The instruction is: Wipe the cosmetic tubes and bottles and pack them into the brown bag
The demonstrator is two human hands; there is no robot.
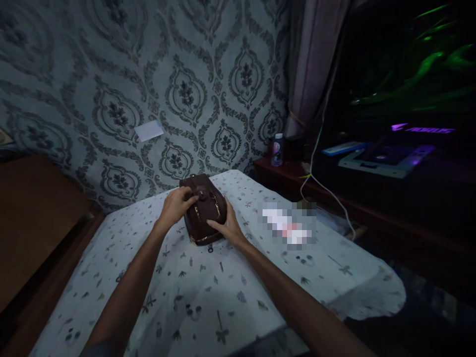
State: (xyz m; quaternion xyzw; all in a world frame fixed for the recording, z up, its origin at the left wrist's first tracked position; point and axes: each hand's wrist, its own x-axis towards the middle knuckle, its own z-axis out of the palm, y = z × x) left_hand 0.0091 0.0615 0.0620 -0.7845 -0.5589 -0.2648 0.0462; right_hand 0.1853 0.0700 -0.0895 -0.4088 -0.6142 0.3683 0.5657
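A dark brown handbag (pixel 203 232) with gold-coloured zips or trim lies on the patterned white cloth, a round tab with a small metal stud near its upper middle. My left hand (pixel 177 204) is at the bag's upper left, its thumb and fingers bent together on the edge beside that tab. Along the bag's right side rests my right hand (pixel 231 225), thumb over the front and fingers around the edge. Whatever the left fingertips pinch is too dark to make out clearly.
The white cloth (pixel 201 307) covers a table-like surface against the patterned wall. To the right lies a blurred-out item (pixel 288 225). Beyond it are a bottle (pixel 277 150), a hanging white cable (pixel 320 134) and a dark glass-like panel with lights. A brown board (pixel 37 213) stands left.
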